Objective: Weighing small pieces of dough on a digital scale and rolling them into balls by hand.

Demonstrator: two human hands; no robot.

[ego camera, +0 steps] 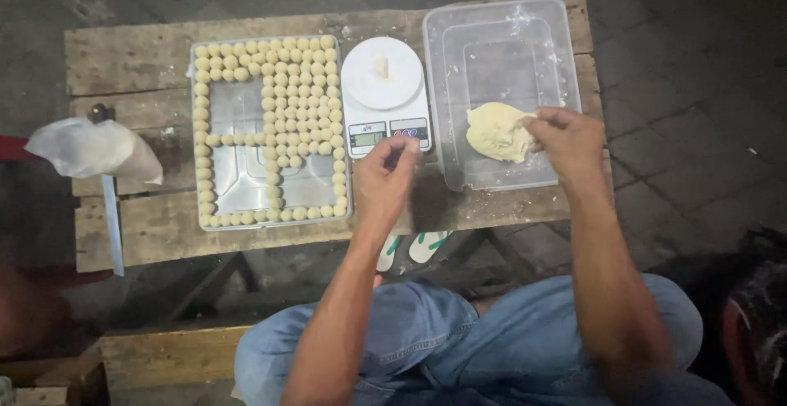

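Left-centre: metal tray (246, 180) lined with small dough balls (299, 86). Centre: white scale (385, 94), tiny dough piece (381, 66) on its plate. Left hand (385, 178) just below the scale, fingers pinched narrow; contents unclear. Right: clear plastic tub (500, 37) holds dough lump (498, 131); right hand (570, 139) pinches its right edge.

The scale's display (366, 137) is too small to be read; whether anything is pinched in the left hand (385, 178) just below the scale cannot be told, and part of the dough lump (497, 130) is hidden by the right hand (567, 142)
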